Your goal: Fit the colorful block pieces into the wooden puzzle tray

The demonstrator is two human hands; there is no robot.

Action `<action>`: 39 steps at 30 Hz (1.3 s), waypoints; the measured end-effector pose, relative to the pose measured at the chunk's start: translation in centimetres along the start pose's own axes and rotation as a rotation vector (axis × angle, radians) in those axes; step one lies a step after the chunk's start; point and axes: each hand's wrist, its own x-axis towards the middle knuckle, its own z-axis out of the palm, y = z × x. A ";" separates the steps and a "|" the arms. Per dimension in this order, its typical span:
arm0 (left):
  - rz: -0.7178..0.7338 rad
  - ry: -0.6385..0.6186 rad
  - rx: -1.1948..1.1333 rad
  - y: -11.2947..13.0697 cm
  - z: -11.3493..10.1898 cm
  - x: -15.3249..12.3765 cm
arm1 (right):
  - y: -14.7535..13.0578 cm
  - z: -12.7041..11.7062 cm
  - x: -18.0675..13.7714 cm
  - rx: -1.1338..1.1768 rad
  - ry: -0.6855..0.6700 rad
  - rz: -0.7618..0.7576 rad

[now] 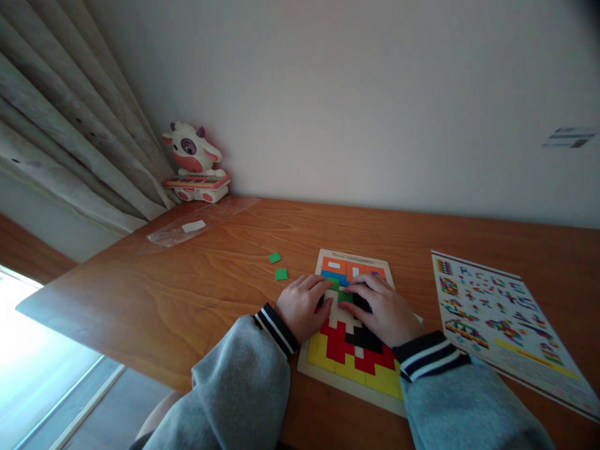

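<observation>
A wooden puzzle board (307, 370) lies on the table beneath both hands, filled with yellow, red, black, orange and blue block pieces. My left hand (304, 305) rests over its left side, thumb and index finger apart, the index fingertip touching a green piece (334, 284). From the right, my right hand (382, 306) has its thumb and index finger around another green puzzle piece (345, 296) in the upper middle of the board. Bare patches of the board show between the pieces. My right hand partly covers a black piece (363, 339).
Two loose green squares (280, 274) lie left of the board. A printed pattern sheet (509, 325) is on the right. Toward the back left are a clear plastic bag (175, 236) and a cow toy with a keyboard (197, 162), near the curtain (70, 119) and wall.
</observation>
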 end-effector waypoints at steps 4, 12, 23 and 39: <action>0.027 -0.012 -0.020 0.2 0.0 0.1 | -0.1 0.2 0.0 0.044 0.030 0.017; 0.105 -0.035 -0.042 0.7 -0.2 0.1 | -0.4 0.1 -0.3 0.053 0.012 0.034; 0.070 -0.014 -0.089 1.3 -0.5 0.2 | -1.6 -0.2 -0.1 0.288 -0.067 0.203; -0.097 0.143 -0.192 0.7 -0.7 0.7 | -1.7 -0.2 0.4 0.156 0.077 0.058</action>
